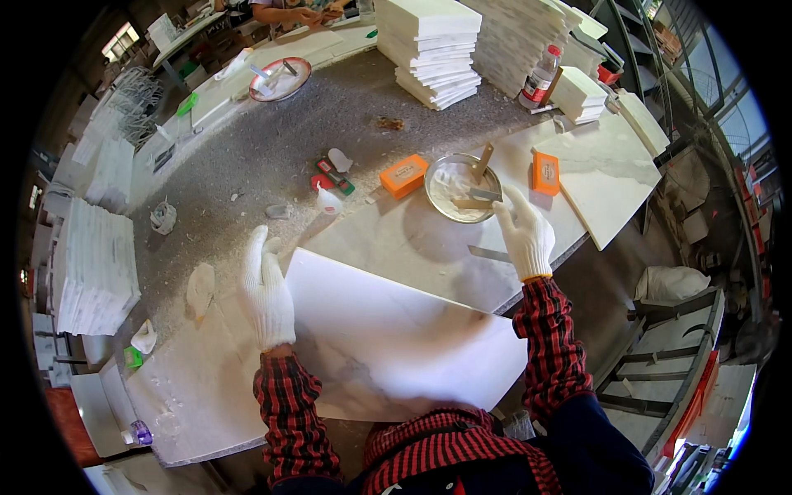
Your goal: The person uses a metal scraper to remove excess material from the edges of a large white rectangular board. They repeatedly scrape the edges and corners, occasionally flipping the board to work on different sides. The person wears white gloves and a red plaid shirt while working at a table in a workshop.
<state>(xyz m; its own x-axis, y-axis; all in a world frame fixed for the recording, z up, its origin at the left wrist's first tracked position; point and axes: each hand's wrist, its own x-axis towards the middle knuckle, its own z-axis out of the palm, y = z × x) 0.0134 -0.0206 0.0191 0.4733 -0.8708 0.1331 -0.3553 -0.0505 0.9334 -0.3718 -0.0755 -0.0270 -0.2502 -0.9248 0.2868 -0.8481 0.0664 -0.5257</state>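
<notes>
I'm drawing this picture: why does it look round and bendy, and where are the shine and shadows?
Head view: the fisheye lens bends straight edges near the rim and leaves black corners; same head view: pale glare on the nearest white slab, and a soft shadow on the stone just left of the metal bowl.

A workshop for white, marble-patterned slabs: tall stacks of them line a dusty grey worktop, which also carries a metal bowl of white paste with scrapers standing in it. Another person (cut off by the frame) is at the far edge. Beyond, in distorted dimness, rises what may be a metal staircase.
</notes>
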